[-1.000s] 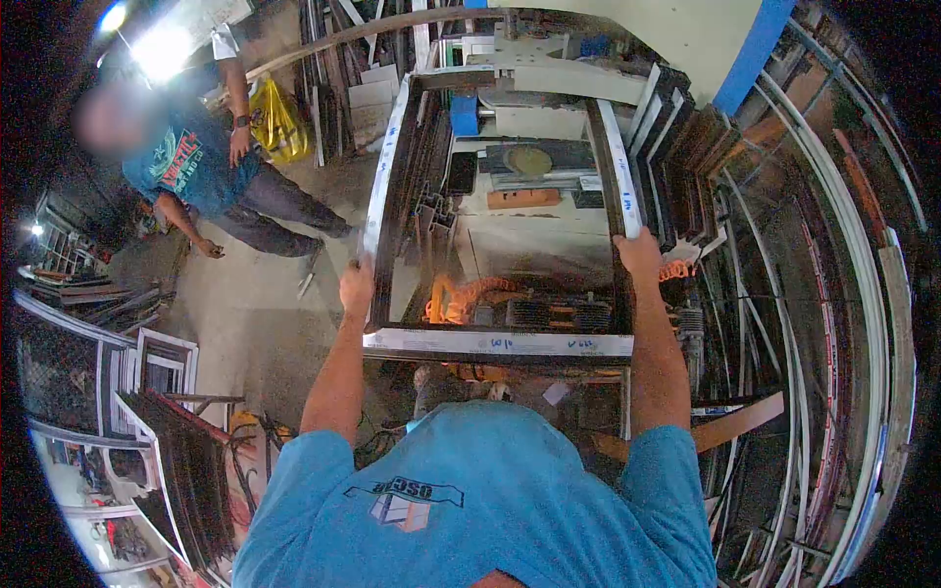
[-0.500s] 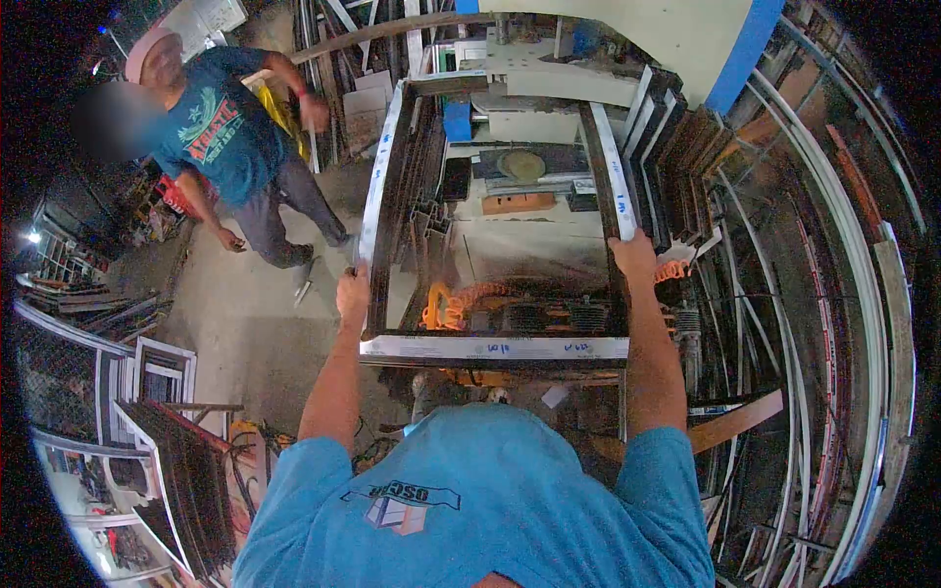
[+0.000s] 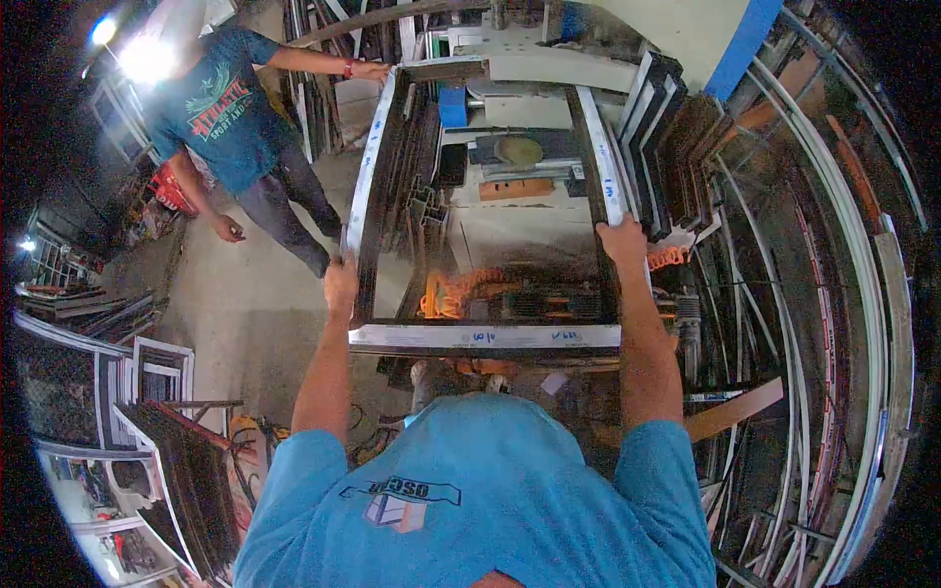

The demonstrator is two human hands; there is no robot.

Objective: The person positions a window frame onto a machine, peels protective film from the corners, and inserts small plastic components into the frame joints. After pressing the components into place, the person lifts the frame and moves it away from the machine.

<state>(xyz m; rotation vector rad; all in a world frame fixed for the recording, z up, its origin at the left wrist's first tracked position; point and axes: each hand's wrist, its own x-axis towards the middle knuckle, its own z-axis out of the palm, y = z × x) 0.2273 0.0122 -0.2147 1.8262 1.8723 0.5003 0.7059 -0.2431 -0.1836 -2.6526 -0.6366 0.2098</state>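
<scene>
A rectangular window frame [image 3: 451, 337], dark brown with white film strips and blue handwriting on its outer edges, is held out in front of me. My left hand [image 3: 340, 286] is closed round its left side, low down near the near corner. My right hand [image 3: 622, 243] grips the right side, a little farther out. The far end of the frame is by a machine with a pale body [image 3: 559, 67]. At the far left corner, a co-worker's hand [image 3: 371, 71] touches the frame.
The co-worker [image 3: 230, 113] stands on the concrete floor at the left. Stacked dark frame corners [image 3: 681, 147] are just right of the window frame. Below it show an orange coiled hose [image 3: 446, 296] and machine parts. Long metal profiles [image 3: 853, 245] line the right; glazed frames [image 3: 162, 377] stand lower left.
The window frame and both my hands have shifted slightly left and away from me. The co-worker's arm has reached out to the frame's far left corner.
</scene>
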